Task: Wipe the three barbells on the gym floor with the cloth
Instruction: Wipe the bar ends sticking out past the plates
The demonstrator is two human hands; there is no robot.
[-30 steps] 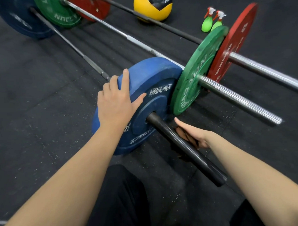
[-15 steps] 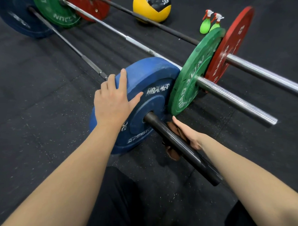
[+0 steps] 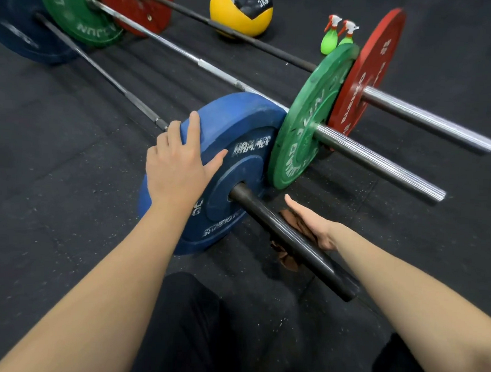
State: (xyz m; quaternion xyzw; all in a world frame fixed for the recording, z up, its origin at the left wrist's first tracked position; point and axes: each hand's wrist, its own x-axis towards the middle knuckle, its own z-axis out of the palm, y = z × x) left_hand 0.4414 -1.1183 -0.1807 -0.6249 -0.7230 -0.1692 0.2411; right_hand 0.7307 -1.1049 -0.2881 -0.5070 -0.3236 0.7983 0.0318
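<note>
Three barbells lie side by side on the black gym floor. The nearest has a blue plate (image 3: pixel 239 163) and a black sleeve (image 3: pixel 327 273) pointing toward me. My left hand (image 3: pixel 177 166) rests on the blue plate, fingers over its rim and thumb on its face. My right hand (image 3: pixel 313 225) is on the sleeve's far side and holds a brown cloth (image 3: pixel 287 259) against it. Its fingers are hidden behind the bar, and the cloth hangs out below the sleeve. Beyond are the green plate (image 3: pixel 306 126) and red plate (image 3: pixel 367 76) on chrome sleeves.
Two green spray bottles (image 3: pixel 329 37) stand behind the red plate, and a yellow medicine ball (image 3: pixel 240 11) sits at the back. The far-end plates, navy (image 3: pixel 20 35), green (image 3: pixel 74 15) and red (image 3: pixel 142 12), are at the top left. My dark trouser legs fill the bottom.
The cloth has come round under the sleeve and now hangs in view below it. My right hand has barely shifted along the bar. My left hand stays on the blue plate.
</note>
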